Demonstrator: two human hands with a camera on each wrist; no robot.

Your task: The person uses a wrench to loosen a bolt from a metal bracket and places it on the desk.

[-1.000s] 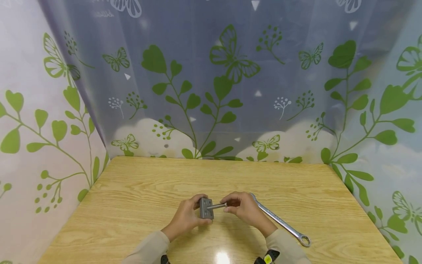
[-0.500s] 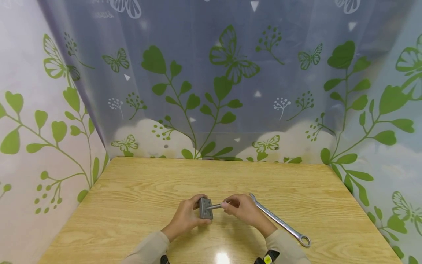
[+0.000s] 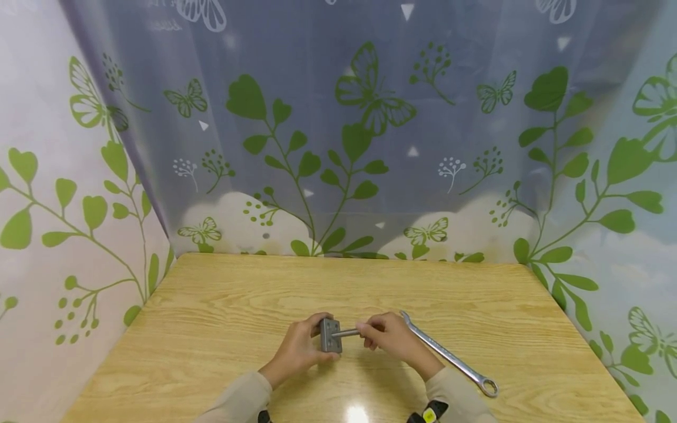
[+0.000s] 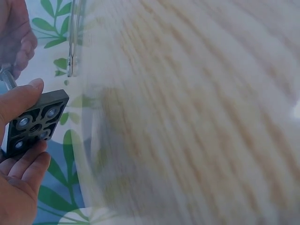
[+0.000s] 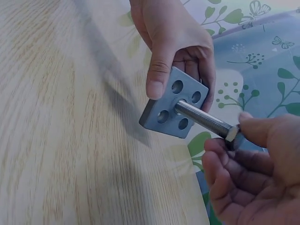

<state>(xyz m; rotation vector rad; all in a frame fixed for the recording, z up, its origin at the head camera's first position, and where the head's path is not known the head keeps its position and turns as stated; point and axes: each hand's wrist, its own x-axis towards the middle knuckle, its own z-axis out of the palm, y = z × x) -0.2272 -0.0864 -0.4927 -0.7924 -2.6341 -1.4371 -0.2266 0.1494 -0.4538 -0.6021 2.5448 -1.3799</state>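
Observation:
My left hand (image 3: 299, 348) grips a grey square block (image 3: 332, 345) by its edges, thumb on one side and fingers on the other. Several round holes surround the block's centre, seen best in the right wrist view. A long silver hex bolt (image 5: 204, 118) stands in the centre hole, its shank mostly outside. At its hex head (image 5: 233, 134) my right hand (image 3: 390, 338) pinches with thumb and fingers. The block's opposite face (image 4: 35, 126), with dark recesses, shows in the left wrist view; no bolt tip stands out there. Both hands are just above the table.
A long combination wrench (image 3: 449, 355) lies diagonally on the wooden table (image 3: 238, 294), beside my right hand and forearm. Curtains (image 3: 317, 147) printed with leaves and butterflies enclose the back and both sides.
My right fingers have shifted around the bolt head, with the thumb sliding over it and the other fingers curling in below. The left hand and block stay nearly still.

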